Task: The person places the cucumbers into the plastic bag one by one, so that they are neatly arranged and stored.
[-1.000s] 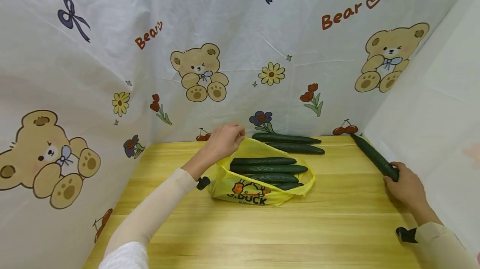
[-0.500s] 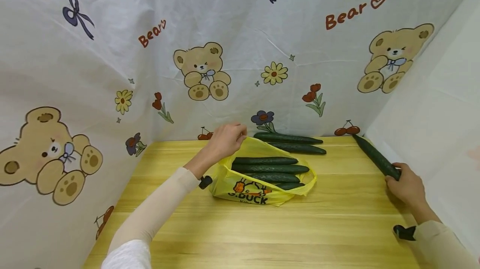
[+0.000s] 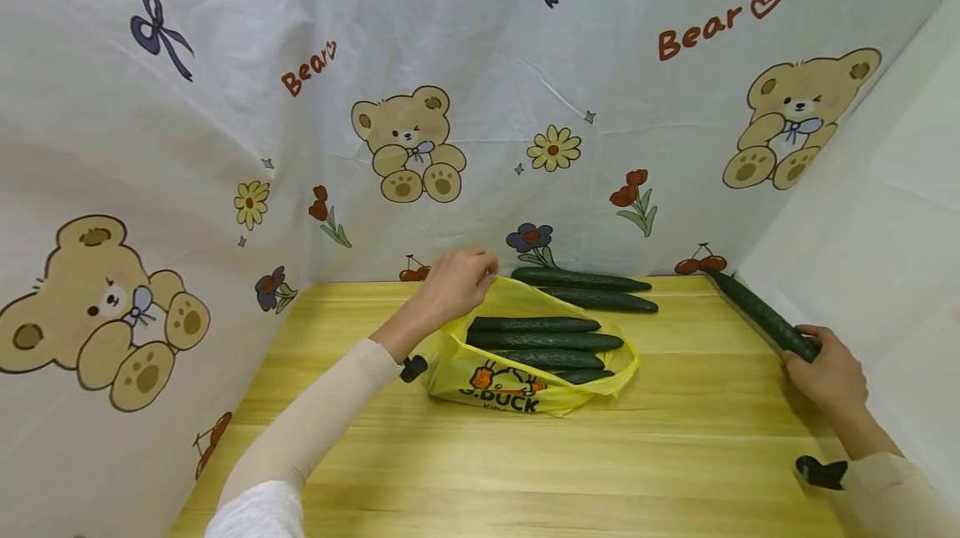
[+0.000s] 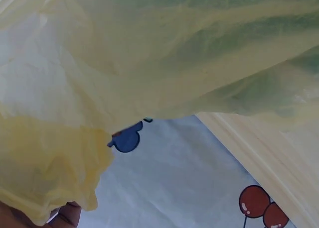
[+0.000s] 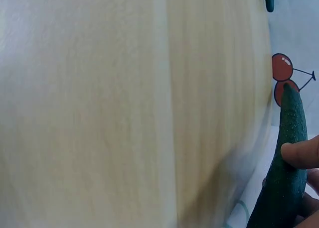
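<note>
My left hand (image 3: 459, 284) pinches the upper rim of a yellow plastic bag (image 3: 450, 379) with a cartoon duck print, holding its mouth raised. Inside the bag lie several dark green cucumbers (image 3: 555, 340), side by side. In the left wrist view the thin bag (image 4: 89, 78) covers most of the picture, and only some fingertips show at the lower left. At the far right, my right hand (image 3: 828, 375) grips the near end of a single cucumber (image 3: 761, 313). The right wrist view shows the thumb pressed along this cucumber (image 5: 291, 123).
Two more cucumbers (image 3: 596, 299) lie behind the bag, near the back wall. Bear-printed white cloth (image 3: 480, 213) closes off the back and left of the wooden table (image 3: 480, 471). A plain white wall (image 3: 885, 254) stands close beside the right hand.
The whole head view has shifted slightly. The right hand with its cucumber sits a touch farther right in the picture; the left hand still holds the bag rim.
</note>
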